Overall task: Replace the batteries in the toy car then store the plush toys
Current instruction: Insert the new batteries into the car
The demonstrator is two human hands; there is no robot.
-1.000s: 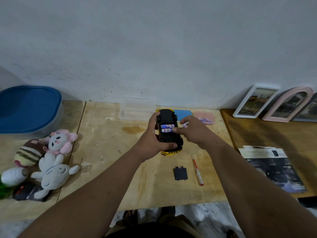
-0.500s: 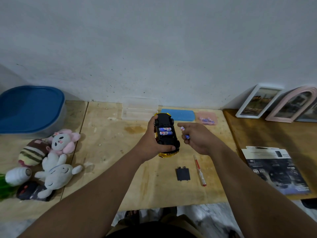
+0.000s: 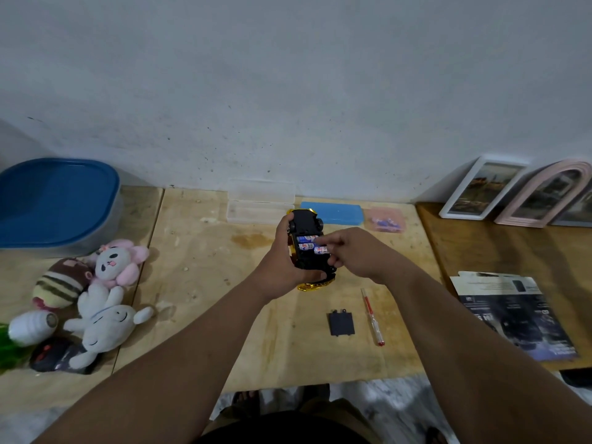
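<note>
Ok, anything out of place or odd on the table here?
Nothing damaged or spilled. The black battery cover and red-handled screwdriver lie loose on the wooden table, as expected mid-job. A brownish stain marks the wood left of the upturned yellow toy car.

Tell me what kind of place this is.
Probably a home workspace or hobby corner: bare plywood tabletops against a scuffed plaster wall, plush toys piled at one side, framed pictures leaning on the wall.
</note>
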